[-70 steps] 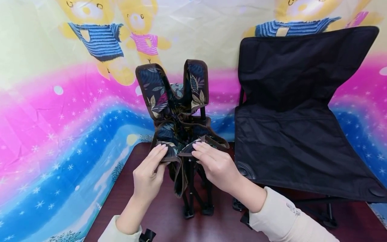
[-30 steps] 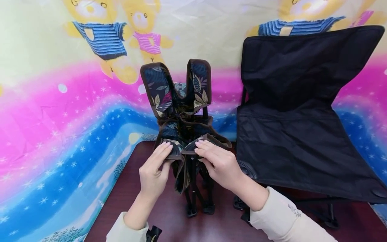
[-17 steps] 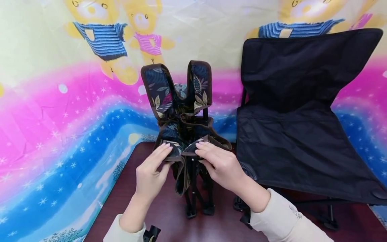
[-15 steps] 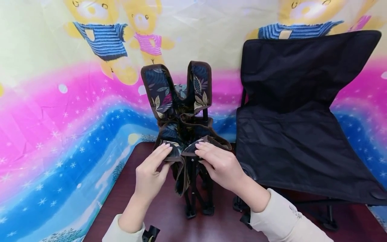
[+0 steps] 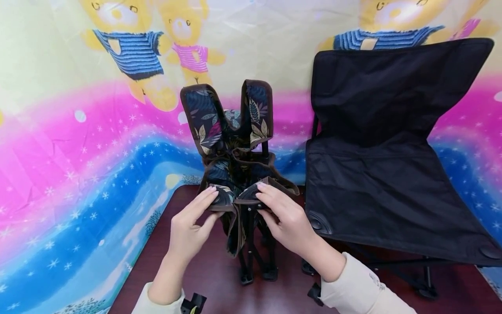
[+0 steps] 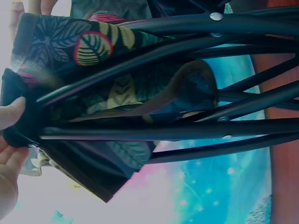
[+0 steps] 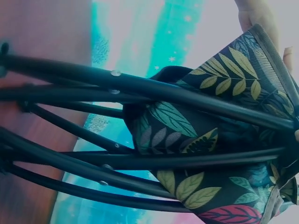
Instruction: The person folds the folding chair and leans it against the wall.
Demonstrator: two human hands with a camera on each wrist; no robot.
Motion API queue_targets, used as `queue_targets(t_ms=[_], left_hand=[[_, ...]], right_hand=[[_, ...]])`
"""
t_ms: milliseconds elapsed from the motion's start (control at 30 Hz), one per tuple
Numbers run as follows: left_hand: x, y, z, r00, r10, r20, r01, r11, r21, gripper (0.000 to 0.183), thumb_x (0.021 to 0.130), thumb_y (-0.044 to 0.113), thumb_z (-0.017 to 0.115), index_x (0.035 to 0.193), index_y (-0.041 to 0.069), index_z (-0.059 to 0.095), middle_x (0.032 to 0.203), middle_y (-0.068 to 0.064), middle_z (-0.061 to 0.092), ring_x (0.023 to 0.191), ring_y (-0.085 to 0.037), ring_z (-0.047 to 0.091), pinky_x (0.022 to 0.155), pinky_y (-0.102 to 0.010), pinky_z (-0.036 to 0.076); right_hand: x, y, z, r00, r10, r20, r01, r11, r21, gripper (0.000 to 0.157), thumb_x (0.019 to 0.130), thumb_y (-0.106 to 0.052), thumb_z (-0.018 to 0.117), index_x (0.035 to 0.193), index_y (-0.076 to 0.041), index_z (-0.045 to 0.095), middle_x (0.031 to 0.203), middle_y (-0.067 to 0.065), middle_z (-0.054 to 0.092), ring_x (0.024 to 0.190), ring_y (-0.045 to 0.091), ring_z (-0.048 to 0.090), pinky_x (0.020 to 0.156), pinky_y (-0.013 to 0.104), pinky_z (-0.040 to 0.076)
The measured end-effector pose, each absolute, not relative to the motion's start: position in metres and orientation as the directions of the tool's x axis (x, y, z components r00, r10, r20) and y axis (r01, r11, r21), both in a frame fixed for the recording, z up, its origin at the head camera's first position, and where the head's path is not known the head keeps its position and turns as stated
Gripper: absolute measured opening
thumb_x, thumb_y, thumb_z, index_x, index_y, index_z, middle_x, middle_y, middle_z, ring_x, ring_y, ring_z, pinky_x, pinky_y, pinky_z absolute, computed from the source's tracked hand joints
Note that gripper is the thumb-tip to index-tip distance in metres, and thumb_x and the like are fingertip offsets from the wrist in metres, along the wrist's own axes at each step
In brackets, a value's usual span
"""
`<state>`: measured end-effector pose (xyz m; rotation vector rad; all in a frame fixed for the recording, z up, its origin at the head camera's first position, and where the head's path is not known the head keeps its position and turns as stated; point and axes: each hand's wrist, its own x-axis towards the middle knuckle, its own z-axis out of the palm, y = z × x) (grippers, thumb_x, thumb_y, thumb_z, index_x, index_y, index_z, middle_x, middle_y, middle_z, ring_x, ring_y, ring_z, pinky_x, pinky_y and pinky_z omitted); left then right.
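A small folding chair [image 5: 256, 111] with dark leaf-print fabric and brown edging stands mostly folded on the table, its back and seat creased inward. Its thin black legs [image 5: 249, 253] are bunched close together below the seat. At the left front seat corner my left hand [image 5: 190, 226] pinches the fabric, fingers on top and thumb underneath. In the left wrist view, its thumb and fingers grip a black corner pocket [image 6: 21, 112]. My right hand [image 5: 288, 218] holds the right front corner the same way; in the right wrist view it is largely out of frame beside the print fabric [image 7: 196, 135].
To the right stands a larger black folding chair [image 5: 376, 183], spread out, its seat close to my right forearm. Both chairs are on a dark red-brown table [image 5: 211, 279]. A bear-print cloth backdrop [image 5: 251, 48] hangs behind and along the left side.
Both hands stay at the front corners of the leaf-print chair, which keeps its folded shape. My left hand has shifted slightly left, and my right hand's fingers have shifted a little on the fabric.
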<state>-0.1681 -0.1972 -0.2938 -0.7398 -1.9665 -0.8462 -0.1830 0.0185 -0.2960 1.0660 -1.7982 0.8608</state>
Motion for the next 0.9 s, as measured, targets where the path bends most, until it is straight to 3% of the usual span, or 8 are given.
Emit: queue_targets(t_ms=[167,333,467,733,900], left_hand=[[-0.169,-0.198,-0.303,-0.424,0.084,0.902,0.779,0.541,0.317,0.037,0.079,0.028,0.061,0.101,-0.002,0.063,0.107,-0.014,0.058,0.101,-0.021,0.054,0.086,-0.024,0.040],[-0.163,-0.194,-0.303,-0.420,0.009,0.907,0.786,0.504,0.358,0.034,0.068,0.003,0.071,0.099,-0.010,0.061,0.103,-0.023,0.057,0.100,-0.024,0.054,0.085,-0.023,0.041],[-0.155,-0.188,-0.298,-0.431,-0.039,0.902,0.770,0.504,0.390,0.044,0.056,-0.016,0.069,0.098,-0.014,0.059,0.100,-0.027,0.056,0.099,-0.024,0.054,0.084,-0.022,0.041],[-0.150,-0.190,-0.308,-0.480,-0.109,0.871,0.728,0.503,0.465,0.049,0.055,-0.021,0.068,0.102,-0.013,0.057,0.097,-0.026,0.058,0.097,-0.016,0.056,0.081,-0.020,0.042],[-0.155,-0.197,-0.331,-0.527,-0.125,0.840,0.686,0.521,0.508,0.055,0.053,-0.019,0.070,0.105,-0.006,0.059,0.102,-0.017,0.059,0.099,-0.010,0.054,0.082,-0.018,0.041]], right_hand=[[-0.183,0.017,-0.303,-0.259,-0.232,0.938,-0.906,0.394,-0.153,0.029,0.088,-0.018,0.049,0.103,0.006,0.058,0.111,0.017,0.055,0.103,0.025,0.051,0.088,0.029,0.040],[-0.182,0.018,-0.307,-0.263,-0.182,0.948,-0.904,0.389,-0.176,0.031,0.087,-0.019,0.051,0.104,0.007,0.057,0.110,0.019,0.055,0.103,0.026,0.051,0.089,0.028,0.038],[-0.182,0.019,-0.311,-0.271,-0.154,0.950,-0.902,0.385,-0.195,0.033,0.087,-0.019,0.053,0.107,0.008,0.056,0.110,0.019,0.054,0.103,0.027,0.051,0.089,0.027,0.038],[-0.179,0.021,-0.324,-0.299,-0.122,0.946,-0.893,0.384,-0.233,0.034,0.086,-0.019,0.053,0.108,0.008,0.056,0.108,0.020,0.056,0.100,0.026,0.053,0.087,0.025,0.039],[-0.177,0.022,-0.335,-0.309,-0.136,0.941,-0.891,0.386,-0.237,0.033,0.086,-0.019,0.053,0.105,0.009,0.057,0.106,0.020,0.057,0.098,0.027,0.054,0.087,0.024,0.040]])
